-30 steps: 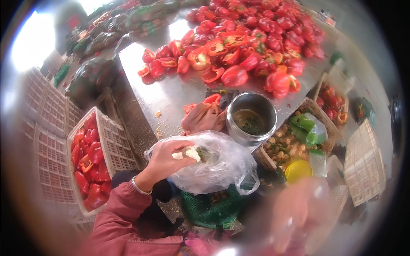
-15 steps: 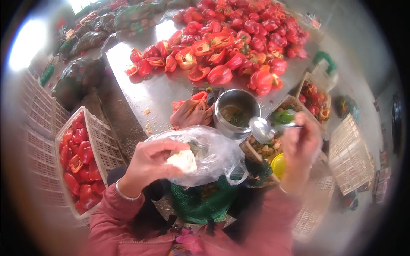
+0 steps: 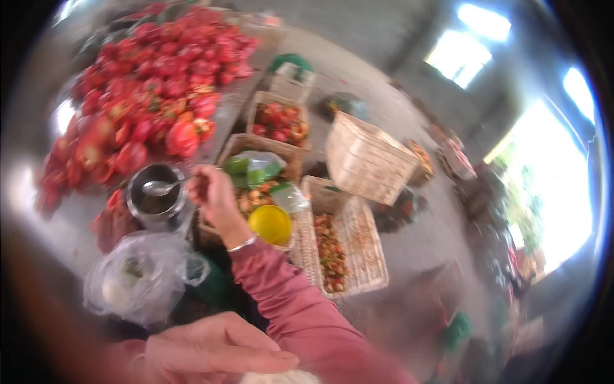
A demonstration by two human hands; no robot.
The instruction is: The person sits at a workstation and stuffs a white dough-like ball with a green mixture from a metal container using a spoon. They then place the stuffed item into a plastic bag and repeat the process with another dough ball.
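My left hand (image 3: pixel 211 345) is close at the lower edge, fingers closed on a white steamed bun (image 3: pixel 279 377) that the frame cuts off. With its fingers bent round the handle, my right hand (image 3: pixel 214 195) holds a metal spoon (image 3: pixel 157 188). The spoon's bowl dips inside a stainless steel pot (image 3: pixel 167 221), whose contents are dark and blurred. Just below the pot lies a clear plastic bag (image 3: pixel 144 269), with something pale and round showing through it. Orange-brown gloves (image 3: pixel 114 225) rest left of the pot.
Red peppers (image 3: pixel 153 70) are heaped across the metal table. To the right stand crates: one with red peppers (image 3: pixel 281 121), one with plastic packets and a yellow bowl (image 3: pixel 270 224), one with pepper scraps (image 3: pixel 331 256). An upturned crate (image 3: pixel 371 153) leans beyond. Bright openings light the far right.
My view has swung to the right. My left hand has brought the bun up close at the lower edge. My right hand has lowered the spoon into the pot.
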